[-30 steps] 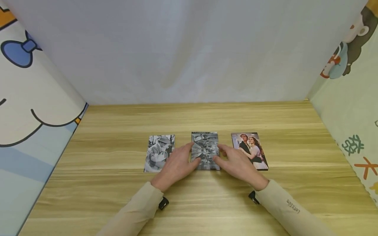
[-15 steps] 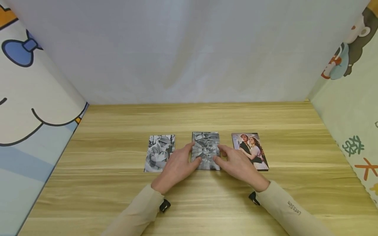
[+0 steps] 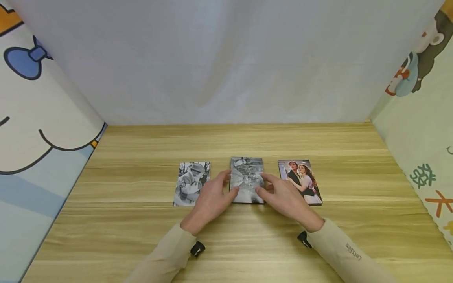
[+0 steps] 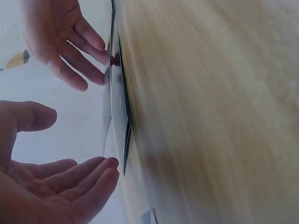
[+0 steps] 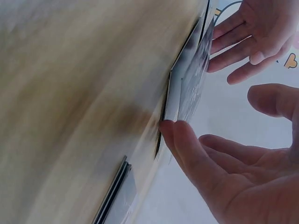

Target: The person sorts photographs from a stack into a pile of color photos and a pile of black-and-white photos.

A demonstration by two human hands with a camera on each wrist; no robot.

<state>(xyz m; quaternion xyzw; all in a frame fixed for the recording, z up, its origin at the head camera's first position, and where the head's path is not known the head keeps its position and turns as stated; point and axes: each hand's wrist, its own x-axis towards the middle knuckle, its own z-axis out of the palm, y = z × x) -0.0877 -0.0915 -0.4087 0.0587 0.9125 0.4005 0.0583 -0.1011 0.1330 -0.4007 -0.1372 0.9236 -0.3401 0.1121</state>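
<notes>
The middle black-and-white photo card [image 3: 246, 180], the centre one of three laid in a row on the light wooden tabletop [image 3: 226, 141], was flanked by both hands. Compared with the head views taken shortly before, this card showed a pale sheen across its centre and its near edge sat slightly differently; the top sheet appeared to have been lifted a little off what lay beneath it. The hands had scarcely shifted. From this it was judged that the handling of the middle card had only just begun.

The left hand [image 3: 211, 199] was held at the left edge of the middle card, its fingers straight and loosely spread; in the left wrist view the fingers [image 4: 88, 179] were seen extended, and contact with the card could not be confirmed. The right hand [image 3: 284, 198] was held at the right edge, its straight fingertips [image 5: 174, 133] touching the card's raised edge [image 5: 189, 84] without curling round it.

To the left of the middle card lay a black-and-white photo card of a figure in a hat [image 3: 191, 183], partly covered by the left hand. To the right lay a colour photo card of a couple [image 3: 299, 181], its near left corner hidden behind the right hand.

Both wrist views were blurred, and whether the middle card was one sheet or a thin stack could not be settled.
</notes>
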